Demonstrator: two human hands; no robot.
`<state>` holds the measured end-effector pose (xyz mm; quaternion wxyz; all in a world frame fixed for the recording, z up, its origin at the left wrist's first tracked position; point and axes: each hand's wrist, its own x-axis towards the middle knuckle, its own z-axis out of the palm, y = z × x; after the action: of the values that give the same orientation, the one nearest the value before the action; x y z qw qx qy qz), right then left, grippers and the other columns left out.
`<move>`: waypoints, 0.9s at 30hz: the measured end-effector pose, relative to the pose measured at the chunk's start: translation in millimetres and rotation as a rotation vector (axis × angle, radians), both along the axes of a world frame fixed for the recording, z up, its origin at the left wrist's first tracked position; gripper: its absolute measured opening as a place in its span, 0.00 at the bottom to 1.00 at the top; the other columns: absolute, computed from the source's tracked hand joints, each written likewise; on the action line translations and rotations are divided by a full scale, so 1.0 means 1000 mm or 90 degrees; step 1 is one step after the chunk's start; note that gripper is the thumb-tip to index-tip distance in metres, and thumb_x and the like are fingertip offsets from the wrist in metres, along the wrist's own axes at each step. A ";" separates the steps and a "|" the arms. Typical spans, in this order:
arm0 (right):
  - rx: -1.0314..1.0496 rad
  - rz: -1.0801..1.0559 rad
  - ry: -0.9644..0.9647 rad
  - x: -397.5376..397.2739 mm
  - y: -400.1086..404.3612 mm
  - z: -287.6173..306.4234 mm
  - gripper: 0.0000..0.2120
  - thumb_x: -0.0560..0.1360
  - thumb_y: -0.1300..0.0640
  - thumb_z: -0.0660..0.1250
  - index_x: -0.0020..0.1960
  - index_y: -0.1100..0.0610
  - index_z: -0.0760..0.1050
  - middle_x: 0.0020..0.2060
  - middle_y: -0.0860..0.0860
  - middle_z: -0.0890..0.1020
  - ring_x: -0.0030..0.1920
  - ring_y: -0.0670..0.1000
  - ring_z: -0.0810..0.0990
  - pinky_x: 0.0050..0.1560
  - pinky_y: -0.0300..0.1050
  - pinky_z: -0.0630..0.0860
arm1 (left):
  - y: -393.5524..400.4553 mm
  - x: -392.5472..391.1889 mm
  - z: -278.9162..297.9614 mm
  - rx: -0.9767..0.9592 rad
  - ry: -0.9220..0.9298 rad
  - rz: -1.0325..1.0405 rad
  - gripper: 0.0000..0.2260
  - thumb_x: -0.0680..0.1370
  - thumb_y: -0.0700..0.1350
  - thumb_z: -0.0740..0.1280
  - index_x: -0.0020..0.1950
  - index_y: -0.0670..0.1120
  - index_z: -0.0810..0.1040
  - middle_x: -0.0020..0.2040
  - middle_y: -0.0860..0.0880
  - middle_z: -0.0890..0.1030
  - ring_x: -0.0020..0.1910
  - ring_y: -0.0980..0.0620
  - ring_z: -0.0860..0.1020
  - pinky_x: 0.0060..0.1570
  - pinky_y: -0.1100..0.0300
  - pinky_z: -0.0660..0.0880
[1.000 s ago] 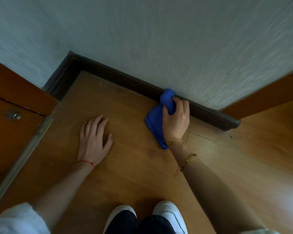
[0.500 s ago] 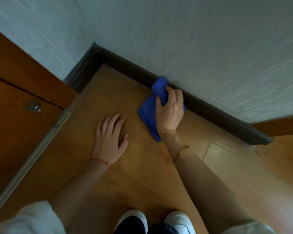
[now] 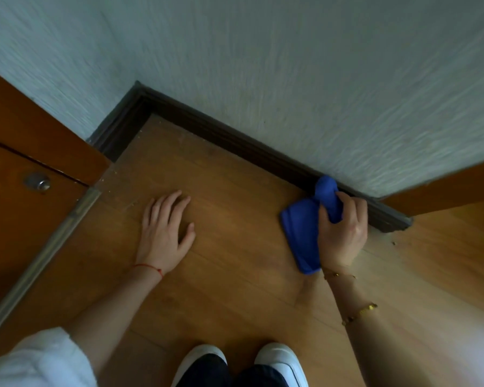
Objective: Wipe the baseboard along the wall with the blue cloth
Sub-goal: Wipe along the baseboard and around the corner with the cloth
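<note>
Head view
Right hand (image 3: 342, 233): clenched around the cloth (image 3: 302, 233), fingers curled over its bunched upper end, wrist bent toward the wall (image 3: 291, 79).
Cloth: blue; the bunched tip presses against the baseboard (image 3: 235, 143), and the flatter lower part trails on the floor (image 3: 235, 275) to the left of the palm.
Baseboard: dark strip at the foot of the wall, running from the corner at upper left down to its cut end at right; a shorter run turns along the side wall toward the door (image 3: 17, 219).
Contact spot: near the right end of the long run, well apart from the corner.
Left hand (image 3: 165, 233): released, holding nothing, flat on the floor with fingers spread and pointing at the wall, between the door and the cloth.
Wrists: a red string (image 3: 148, 268) on the left; gold bracelets (image 3: 359, 312) on the right forearm.
Floor: brown wood planks, with pale crumbs and dust near the corner and the door sill (image 3: 39, 263).
Door: brown wood at left, a round metal fitting (image 3: 38, 183) on it.
Shoes (image 3: 280, 361): two white toes at the bottom edge, pointing at the wall.
Sleeve (image 3: 37, 361): white, lower left.
</note>
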<state>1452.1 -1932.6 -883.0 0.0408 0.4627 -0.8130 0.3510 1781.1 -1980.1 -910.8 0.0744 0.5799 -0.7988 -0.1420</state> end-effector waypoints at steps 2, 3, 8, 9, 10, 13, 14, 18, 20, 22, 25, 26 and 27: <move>0.008 -0.042 -0.013 -0.015 0.017 0.002 0.16 0.71 0.62 0.72 0.59 0.61 0.78 0.50 0.58 0.78 0.49 0.58 0.78 0.47 0.50 0.75 | 0.001 0.000 0.001 0.006 -0.009 0.001 0.26 0.80 0.56 0.55 0.75 0.46 0.68 0.76 0.45 0.66 0.75 0.43 0.63 0.76 0.39 0.57; 0.009 -0.058 -0.017 -0.020 0.024 0.003 0.16 0.72 0.62 0.72 0.59 0.61 0.78 0.50 0.58 0.78 0.49 0.58 0.78 0.47 0.51 0.76 | 0.001 -0.001 0.001 0.009 -0.014 0.003 0.26 0.80 0.56 0.55 0.75 0.46 0.68 0.76 0.45 0.66 0.75 0.43 0.63 0.76 0.39 0.57; 0.012 -0.028 -0.016 -0.015 0.020 0.007 0.17 0.71 0.64 0.72 0.59 0.63 0.77 0.51 0.58 0.78 0.52 0.58 0.77 0.49 0.52 0.77 | 0.002 -0.002 0.003 0.009 -0.029 0.002 0.26 0.80 0.56 0.54 0.75 0.46 0.68 0.76 0.44 0.66 0.75 0.42 0.64 0.75 0.39 0.58; 0.019 -0.002 -0.009 -0.009 0.013 0.008 0.17 0.71 0.64 0.72 0.59 0.63 0.77 0.50 0.58 0.78 0.51 0.57 0.77 0.49 0.51 0.77 | 0.002 -0.003 0.003 0.009 -0.033 0.003 0.26 0.80 0.56 0.54 0.75 0.45 0.68 0.76 0.44 0.66 0.74 0.42 0.64 0.75 0.39 0.58; 0.024 0.018 -0.004 -0.004 0.006 0.008 0.17 0.71 0.64 0.72 0.59 0.63 0.77 0.50 0.58 0.78 0.51 0.57 0.77 0.49 0.50 0.77 | 0.002 -0.003 0.004 0.009 -0.035 0.005 0.26 0.80 0.56 0.53 0.75 0.45 0.68 0.76 0.44 0.67 0.74 0.42 0.64 0.75 0.39 0.59; 0.029 0.033 0.004 0.000 -0.001 0.008 0.16 0.71 0.64 0.73 0.58 0.63 0.78 0.50 0.58 0.78 0.50 0.57 0.78 0.48 0.49 0.77 | 0.003 -0.005 0.005 0.010 -0.033 0.006 0.26 0.80 0.56 0.53 0.75 0.45 0.68 0.75 0.43 0.67 0.74 0.42 0.65 0.74 0.38 0.59; 0.026 0.026 0.006 -0.004 0.003 0.007 0.16 0.71 0.64 0.73 0.58 0.62 0.78 0.50 0.58 0.78 0.50 0.56 0.78 0.48 0.49 0.76 | 0.004 -0.006 0.006 0.010 -0.029 0.003 0.26 0.80 0.56 0.54 0.75 0.45 0.68 0.75 0.43 0.67 0.74 0.42 0.65 0.75 0.38 0.59; 0.000 -0.065 -0.015 -0.036 0.037 0.005 0.15 0.71 0.63 0.71 0.58 0.61 0.78 0.51 0.57 0.78 0.51 0.58 0.77 0.49 0.52 0.76 | 0.010 -0.014 0.006 0.009 -0.011 -0.023 0.26 0.80 0.55 0.54 0.75 0.45 0.69 0.75 0.44 0.68 0.74 0.42 0.65 0.75 0.39 0.60; 0.006 -0.121 -0.028 -0.054 0.056 0.008 0.16 0.71 0.63 0.71 0.58 0.61 0.77 0.51 0.58 0.77 0.50 0.60 0.77 0.48 0.55 0.76 | 0.013 -0.019 0.006 0.012 0.000 -0.034 0.26 0.80 0.55 0.54 0.75 0.45 0.68 0.75 0.44 0.68 0.74 0.42 0.65 0.74 0.39 0.60; 0.015 -0.156 -0.038 -0.065 0.069 0.012 0.16 0.71 0.63 0.70 0.58 0.61 0.76 0.51 0.59 0.76 0.50 0.61 0.76 0.47 0.54 0.74 | 0.015 -0.026 0.007 0.014 0.013 -0.052 0.25 0.80 0.55 0.55 0.75 0.45 0.68 0.75 0.44 0.68 0.73 0.43 0.66 0.74 0.39 0.61; 0.012 -0.152 -0.053 -0.067 0.075 0.017 0.15 0.72 0.63 0.70 0.58 0.61 0.76 0.51 0.58 0.76 0.50 0.59 0.76 0.47 0.50 0.72 | 0.017 -0.038 0.011 0.020 0.034 -0.082 0.25 0.80 0.55 0.56 0.74 0.45 0.69 0.73 0.44 0.69 0.73 0.43 0.66 0.73 0.39 0.63; 0.007 -0.142 -0.061 -0.065 0.074 0.018 0.15 0.72 0.63 0.70 0.58 0.61 0.76 0.51 0.58 0.76 0.50 0.59 0.76 0.47 0.48 0.71 | 0.018 -0.042 0.014 0.023 0.042 -0.087 0.25 0.80 0.55 0.56 0.74 0.45 0.69 0.73 0.44 0.70 0.73 0.44 0.67 0.72 0.40 0.64; 0.003 -0.127 -0.071 -0.061 0.074 0.019 0.15 0.72 0.64 0.70 0.58 0.61 0.76 0.51 0.57 0.76 0.50 0.58 0.76 0.48 0.46 0.71 | 0.018 -0.046 0.016 0.027 0.053 -0.090 0.24 0.80 0.54 0.56 0.74 0.45 0.70 0.72 0.45 0.71 0.72 0.44 0.67 0.72 0.41 0.65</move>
<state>1390.6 -1858.7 -863.5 0.0288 0.3595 -0.8569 0.3683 1735.4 -1962.1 -894.3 0.0853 0.5170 -0.8309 -0.1875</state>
